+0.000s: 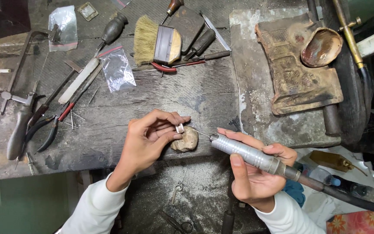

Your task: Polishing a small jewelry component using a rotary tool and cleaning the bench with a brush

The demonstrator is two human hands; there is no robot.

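Observation:
My left hand (150,138) pinches a small silver metal piece (180,128) between thumb and fingers, resting it on a worn wooden bench peg (185,140) at the workbench's front edge. My right hand (252,171) grips a silver rotary handpiece (244,152) with a black flexible shaft running off to the right. Its thin bit points left and ends just right of the metal piece. Both sleeves are white.
On the dark workbench (152,95) lie a bristle brush (156,43), pliers (53,125), a file (79,80), gravers, small plastic bags (117,69) and a saw frame. A scorched soldering block (297,73) with a small dish (321,47) sits at the right. Plastic bottles lie lower right.

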